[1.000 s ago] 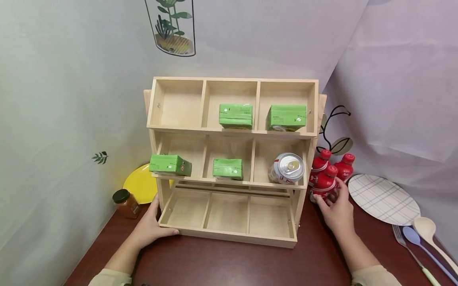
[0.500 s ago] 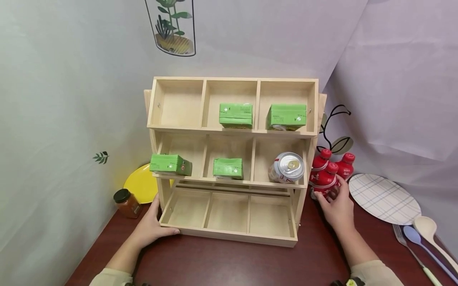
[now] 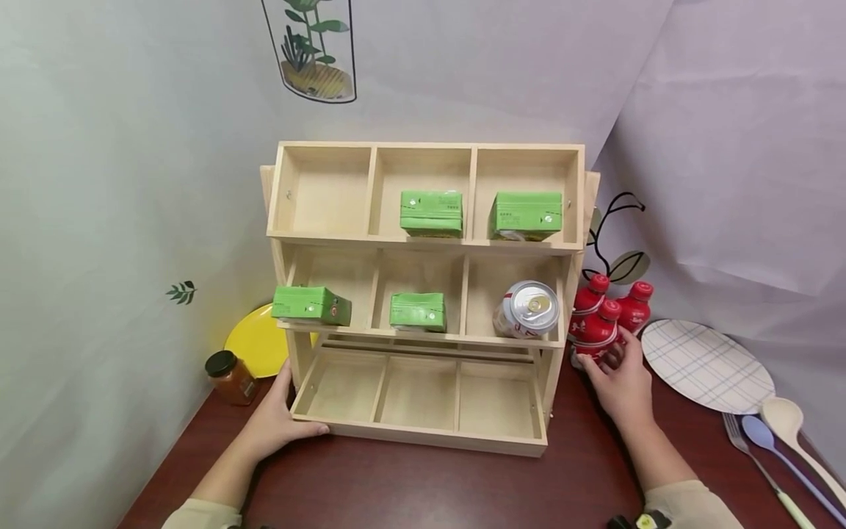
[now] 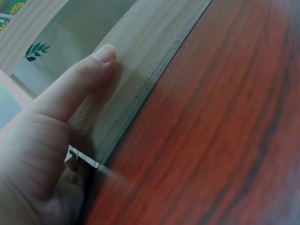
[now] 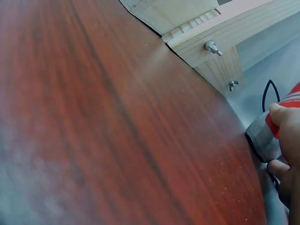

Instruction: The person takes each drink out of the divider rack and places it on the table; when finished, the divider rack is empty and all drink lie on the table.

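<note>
Red bottle (image 3: 597,335), held in right fingers (image 3: 630,346), is clear of the rack (image 3: 429,435) whose edge left fingers (image 3: 280,391) grip.

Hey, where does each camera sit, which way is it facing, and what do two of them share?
Head: worn on the head, facing forward and down at the wooden rack; left hand, right hand and both forearms show.
Left wrist: worn there, facing the rack's lower front and the table; thumb and palm show.
Right wrist: worn there, facing across the table toward the rack's side; fingers show, gripping a red bottle.
Shared: head and left wrist both show the left hand.
</note>
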### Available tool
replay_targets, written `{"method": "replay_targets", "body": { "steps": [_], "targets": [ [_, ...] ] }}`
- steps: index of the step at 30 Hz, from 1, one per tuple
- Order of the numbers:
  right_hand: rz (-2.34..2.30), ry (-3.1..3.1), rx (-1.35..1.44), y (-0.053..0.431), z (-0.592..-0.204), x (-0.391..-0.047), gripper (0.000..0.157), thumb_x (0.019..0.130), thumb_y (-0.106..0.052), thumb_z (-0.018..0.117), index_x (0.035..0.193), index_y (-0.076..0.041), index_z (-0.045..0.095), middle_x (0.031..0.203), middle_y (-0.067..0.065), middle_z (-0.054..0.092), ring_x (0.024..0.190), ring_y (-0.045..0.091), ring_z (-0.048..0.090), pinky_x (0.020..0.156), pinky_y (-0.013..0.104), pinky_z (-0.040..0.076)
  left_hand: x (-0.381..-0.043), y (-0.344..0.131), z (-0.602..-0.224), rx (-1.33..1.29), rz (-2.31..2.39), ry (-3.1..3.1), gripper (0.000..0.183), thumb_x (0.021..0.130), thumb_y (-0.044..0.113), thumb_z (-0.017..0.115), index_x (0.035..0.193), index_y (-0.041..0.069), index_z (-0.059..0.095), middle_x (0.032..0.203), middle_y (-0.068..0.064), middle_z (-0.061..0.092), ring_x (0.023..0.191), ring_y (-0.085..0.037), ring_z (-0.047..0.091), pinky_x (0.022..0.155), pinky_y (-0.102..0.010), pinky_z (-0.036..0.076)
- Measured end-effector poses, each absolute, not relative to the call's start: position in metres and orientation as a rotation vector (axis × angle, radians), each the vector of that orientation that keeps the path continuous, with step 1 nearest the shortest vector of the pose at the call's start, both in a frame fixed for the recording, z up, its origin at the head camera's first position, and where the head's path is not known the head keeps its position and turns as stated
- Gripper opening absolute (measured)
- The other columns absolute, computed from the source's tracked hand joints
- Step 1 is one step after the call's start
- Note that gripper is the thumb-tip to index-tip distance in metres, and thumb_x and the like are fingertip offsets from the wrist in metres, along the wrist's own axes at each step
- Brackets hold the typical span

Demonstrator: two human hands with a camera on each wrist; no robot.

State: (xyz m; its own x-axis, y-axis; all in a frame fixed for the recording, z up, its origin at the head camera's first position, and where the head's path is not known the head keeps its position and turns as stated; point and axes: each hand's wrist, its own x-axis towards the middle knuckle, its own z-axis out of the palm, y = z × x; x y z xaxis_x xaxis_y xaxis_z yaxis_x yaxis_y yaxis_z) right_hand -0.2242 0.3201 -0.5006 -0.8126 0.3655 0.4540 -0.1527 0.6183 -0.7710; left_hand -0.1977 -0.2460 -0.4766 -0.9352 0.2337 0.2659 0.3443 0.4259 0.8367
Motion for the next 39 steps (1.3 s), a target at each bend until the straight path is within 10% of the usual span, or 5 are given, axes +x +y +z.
{"method": "replay_targets", "body": {
  "steps": [13, 25, 39],
  "targets": [
    [1.165, -2.256, -0.117, 0.322, -0.504, -0.224, 0.093, 0.076, -0.011, 0.083, 0.15, -0.024, 0.027, 0.133, 0.017, 0.055, 0.112, 0.034, 0.059, 0.082, 0.028, 0.048, -0.198, -0.246, -0.475, -0.525, -1.547, -2.564, 0.136, 0.052, 0.017, 0.097, 0.156, 0.017, 0.01, 0.148, -0.015, 0.032, 0.126, -0.027, 0.038, 0.096, -0.011, 0.03],
    [1.089, -1.845, 0.077, 0.311, -0.481, -0.219, 0.065, 0.076, -0.006, 0.075, 0.135, -0.002, 0.049, 0.127, 0.015, 0.053, 0.117, 0.018, 0.049, 0.099, 0.024, 0.039, -0.198, -0.245, -0.476, -0.538, -1.552, -2.536, 0.136, 0.052, 0.019, 0.097, 0.156, 0.026, 0.01, 0.148, -0.009, 0.033, 0.125, -0.017, 0.038, 0.096, -0.009, 0.027],
    [1.305, -1.322, 0.602, 0.223, -0.368, -0.177, 0.048, 0.074, -0.003, 0.073, 0.107, 0.024, 0.05, 0.117, 0.035, 0.048, 0.115, 0.041, 0.046, 0.101, 0.037, 0.042, -0.199, -0.248, -0.476, -0.536, -1.558, -2.546, 0.135, 0.051, 0.017, 0.097, 0.155, 0.016, 0.012, 0.145, -0.015, 0.036, 0.125, -0.031, 0.04, 0.096, -0.011, 0.03]
  ]
}}
